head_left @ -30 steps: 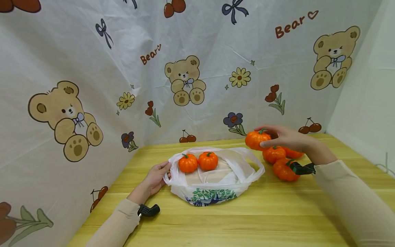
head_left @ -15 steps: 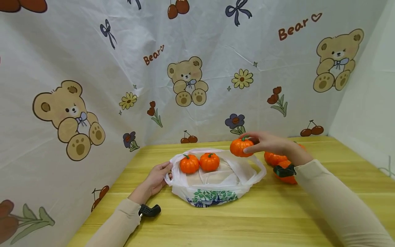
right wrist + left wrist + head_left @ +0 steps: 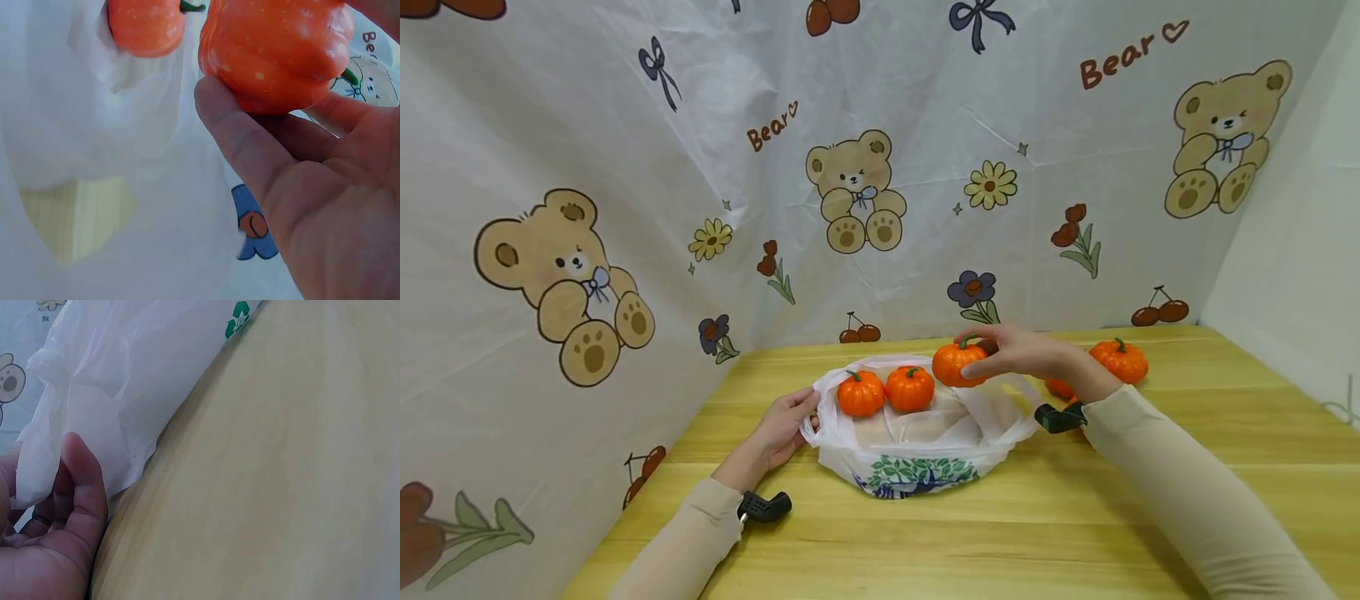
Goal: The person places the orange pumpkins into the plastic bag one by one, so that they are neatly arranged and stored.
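1. At centre left, we pinch the bag's rim with the left hand; those fingers are curled nearly closed on the plastic.
2. Right of centre, our right hand holds a pumpkin near the bag's far rim; its fingers spread to the pumpkin's width.
3. Two pumpkins sit side by side in the bag; others lie on the bench at centre right.

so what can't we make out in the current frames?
Head: full outlines of the lower loose pumpkins, hidden by the right arm and black device.
Left wrist: the rest of the left hand, cut off by the left and bottom edges.
Right wrist: the held pumpkin, cut off by the top edge.
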{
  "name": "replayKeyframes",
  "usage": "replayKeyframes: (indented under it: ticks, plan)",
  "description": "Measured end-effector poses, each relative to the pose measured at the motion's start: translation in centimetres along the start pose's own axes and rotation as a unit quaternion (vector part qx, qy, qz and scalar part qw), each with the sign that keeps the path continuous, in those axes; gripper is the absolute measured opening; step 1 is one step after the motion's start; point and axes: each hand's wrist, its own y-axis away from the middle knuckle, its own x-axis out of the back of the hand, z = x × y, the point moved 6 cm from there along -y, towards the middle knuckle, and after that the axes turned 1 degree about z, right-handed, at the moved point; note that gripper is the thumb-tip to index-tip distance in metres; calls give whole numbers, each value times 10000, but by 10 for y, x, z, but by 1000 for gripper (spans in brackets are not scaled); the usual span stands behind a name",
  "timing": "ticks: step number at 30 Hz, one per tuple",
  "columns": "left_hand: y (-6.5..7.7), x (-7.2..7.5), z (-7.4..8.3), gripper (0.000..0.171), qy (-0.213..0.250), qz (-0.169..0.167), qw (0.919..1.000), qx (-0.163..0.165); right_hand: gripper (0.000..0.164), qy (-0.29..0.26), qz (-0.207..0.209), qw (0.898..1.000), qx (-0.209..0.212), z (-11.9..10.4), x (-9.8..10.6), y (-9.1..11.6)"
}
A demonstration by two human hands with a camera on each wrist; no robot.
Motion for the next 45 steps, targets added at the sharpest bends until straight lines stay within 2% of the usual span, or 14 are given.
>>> replayKeyframes:
  ticks: [8,11,30,36,45]
  plan:
    - [0,-2,-3,57,50,-15,10000,49,61,-414,-195,9990,19,9,-22,-16]
    - [1,-3,-4,57,51,-35,10000,54,62,-454,-164,9988,-122,14,-26,-17]
    - [-1,-2,1,56,32,32,10000,29,73,-453,263,9957,-760,16,-33,-19]
    - [1,-1,2,56,7,12,10000,8,73,-263,241,9960,-819,14,-35,-18]
    - [1,-1,2,55,14,54,10000,43,75,247,423,9940,-979,18,-36,-19]
